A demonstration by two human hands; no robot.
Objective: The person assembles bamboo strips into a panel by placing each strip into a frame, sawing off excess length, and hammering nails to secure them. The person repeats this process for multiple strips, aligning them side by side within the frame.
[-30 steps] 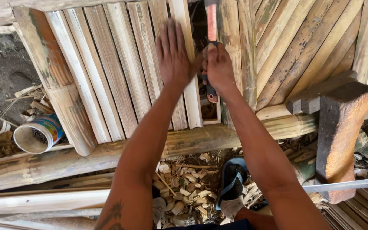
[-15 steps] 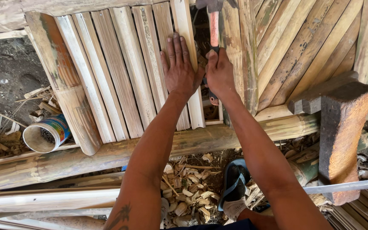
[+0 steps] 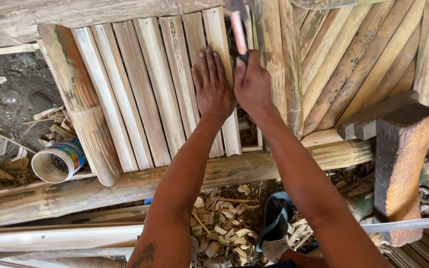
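Now my left hand (image 3: pixel 213 84) lies open, flat on a pale split bamboo slat (image 3: pixel 223 74), stiff and light; my right hand (image 3: pixel 254 82) grips a pink-handled hammer (image 3: pixel 238 31) low.

bamboo pole frame (image 3: pixel 125 186), split bamboo slats (image 3: pixel 140 89) across

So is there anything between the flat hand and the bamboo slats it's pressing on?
Nothing visible. The left hand lies flat, directly on the bamboo slats. Beside it, the right hand grips a hammer handle over the gap.
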